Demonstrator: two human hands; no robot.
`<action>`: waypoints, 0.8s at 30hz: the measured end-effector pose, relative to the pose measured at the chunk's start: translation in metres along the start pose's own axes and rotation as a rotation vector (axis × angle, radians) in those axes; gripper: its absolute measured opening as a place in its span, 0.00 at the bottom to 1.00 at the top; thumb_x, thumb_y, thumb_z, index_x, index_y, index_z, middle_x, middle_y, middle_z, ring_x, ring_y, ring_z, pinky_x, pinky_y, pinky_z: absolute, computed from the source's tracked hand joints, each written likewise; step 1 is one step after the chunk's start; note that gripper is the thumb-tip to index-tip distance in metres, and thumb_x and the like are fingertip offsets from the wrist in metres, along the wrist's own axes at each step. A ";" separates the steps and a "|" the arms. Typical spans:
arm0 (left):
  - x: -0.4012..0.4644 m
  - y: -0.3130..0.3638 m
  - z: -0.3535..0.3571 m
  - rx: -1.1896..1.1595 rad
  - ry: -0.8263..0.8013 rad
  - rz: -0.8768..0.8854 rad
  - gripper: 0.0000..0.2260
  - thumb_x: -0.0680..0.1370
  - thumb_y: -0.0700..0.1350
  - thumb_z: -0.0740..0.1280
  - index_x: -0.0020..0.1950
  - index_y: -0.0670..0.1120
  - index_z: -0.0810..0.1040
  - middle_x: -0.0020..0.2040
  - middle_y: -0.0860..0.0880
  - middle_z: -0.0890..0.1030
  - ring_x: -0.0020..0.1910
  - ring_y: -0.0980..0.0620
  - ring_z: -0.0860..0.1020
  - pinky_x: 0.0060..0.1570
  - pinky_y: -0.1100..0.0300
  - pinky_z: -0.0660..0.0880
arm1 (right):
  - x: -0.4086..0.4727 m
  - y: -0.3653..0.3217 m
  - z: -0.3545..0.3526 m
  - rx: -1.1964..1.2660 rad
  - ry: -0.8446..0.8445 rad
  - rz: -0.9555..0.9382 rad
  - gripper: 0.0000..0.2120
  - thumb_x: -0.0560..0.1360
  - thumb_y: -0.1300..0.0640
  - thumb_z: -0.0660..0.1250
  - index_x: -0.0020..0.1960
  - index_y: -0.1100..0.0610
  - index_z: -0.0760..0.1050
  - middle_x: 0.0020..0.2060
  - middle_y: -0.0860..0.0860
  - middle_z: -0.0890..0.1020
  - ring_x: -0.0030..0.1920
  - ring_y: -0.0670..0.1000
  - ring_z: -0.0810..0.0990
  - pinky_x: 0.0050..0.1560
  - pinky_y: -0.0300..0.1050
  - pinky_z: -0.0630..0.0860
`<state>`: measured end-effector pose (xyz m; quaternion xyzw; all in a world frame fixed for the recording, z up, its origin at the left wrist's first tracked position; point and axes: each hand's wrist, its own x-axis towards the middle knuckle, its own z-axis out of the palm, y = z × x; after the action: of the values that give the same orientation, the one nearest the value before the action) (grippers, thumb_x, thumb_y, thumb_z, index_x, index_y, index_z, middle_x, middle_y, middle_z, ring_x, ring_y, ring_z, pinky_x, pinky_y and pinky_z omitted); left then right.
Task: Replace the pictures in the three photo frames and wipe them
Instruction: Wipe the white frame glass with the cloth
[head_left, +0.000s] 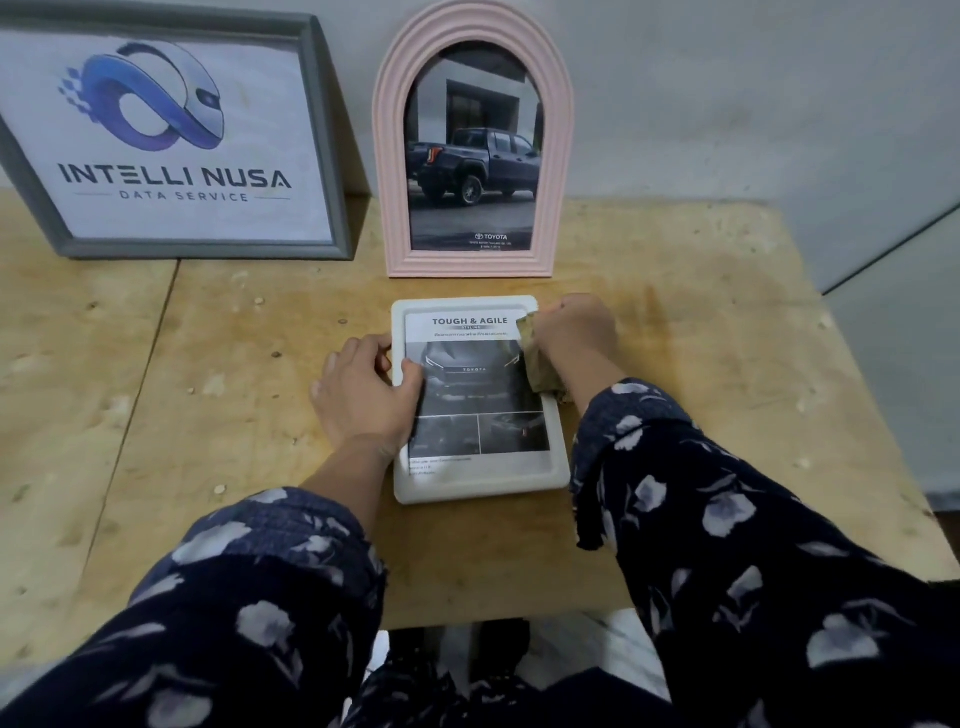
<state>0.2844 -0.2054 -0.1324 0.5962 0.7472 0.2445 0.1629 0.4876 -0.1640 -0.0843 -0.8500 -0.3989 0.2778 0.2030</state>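
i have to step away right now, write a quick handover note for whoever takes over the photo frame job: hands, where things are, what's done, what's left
Left hand: steadies the white frame, which lies flat on the table, thumb on its glass.
Right hand: grips a brownish cloth at the frame's upper right edge.
Grey frame and pink arched frame stand at the back against the wall, each with a picture in it.
Done: all three frames hold pictures.
Left: finish wiping the white frame and stand it up. Whether the other two were wiped cannot be told.
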 end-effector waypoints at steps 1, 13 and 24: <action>0.001 -0.001 0.000 -0.001 0.003 -0.002 0.12 0.74 0.55 0.63 0.55 0.55 0.76 0.43 0.57 0.74 0.49 0.52 0.70 0.46 0.56 0.60 | -0.004 0.001 -0.001 0.009 -0.012 0.022 0.14 0.75 0.62 0.60 0.31 0.55 0.66 0.30 0.49 0.69 0.35 0.52 0.71 0.28 0.39 0.63; 0.000 -0.002 -0.004 -0.019 -0.039 0.045 0.11 0.74 0.56 0.61 0.53 0.55 0.76 0.47 0.53 0.77 0.50 0.48 0.72 0.48 0.53 0.64 | -0.058 0.042 -0.004 0.068 -0.032 0.227 0.08 0.75 0.57 0.63 0.49 0.57 0.81 0.46 0.52 0.82 0.43 0.52 0.78 0.38 0.42 0.73; 0.002 -0.005 -0.004 0.059 -0.089 0.097 0.17 0.76 0.58 0.58 0.59 0.53 0.75 0.54 0.49 0.77 0.54 0.45 0.72 0.51 0.50 0.67 | -0.108 0.061 -0.028 0.322 0.014 0.247 0.11 0.76 0.60 0.62 0.36 0.53 0.74 0.37 0.53 0.77 0.36 0.51 0.74 0.39 0.42 0.73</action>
<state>0.2772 -0.2050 -0.1318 0.6467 0.7162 0.2031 0.1661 0.4829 -0.2897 -0.0643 -0.8511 -0.2405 0.3547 0.3033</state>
